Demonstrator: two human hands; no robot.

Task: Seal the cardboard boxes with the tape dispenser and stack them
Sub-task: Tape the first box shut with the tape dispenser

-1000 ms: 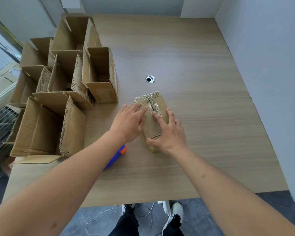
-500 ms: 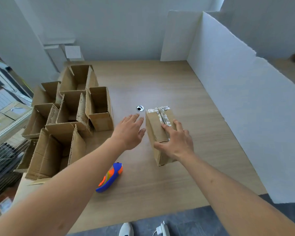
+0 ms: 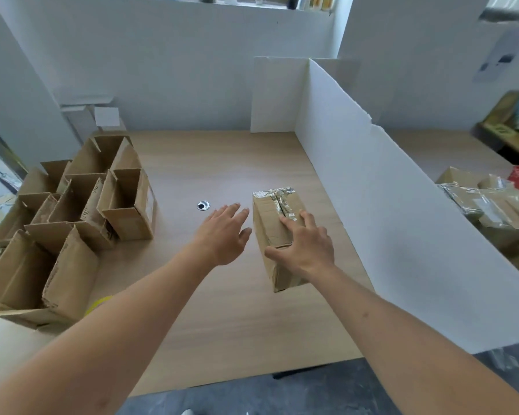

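Left hand [image 3: 222, 236] is now lifted off the taped box [image 3: 277, 232], fingers spread, hovering just beside its left face; a second ago it was pressing the top; right hand [image 3: 304, 245] is sliding the box toward the white divider [image 3: 402, 223]; tape dispenser [image 3: 98, 304] is now mostly hidden behind the left forearm.
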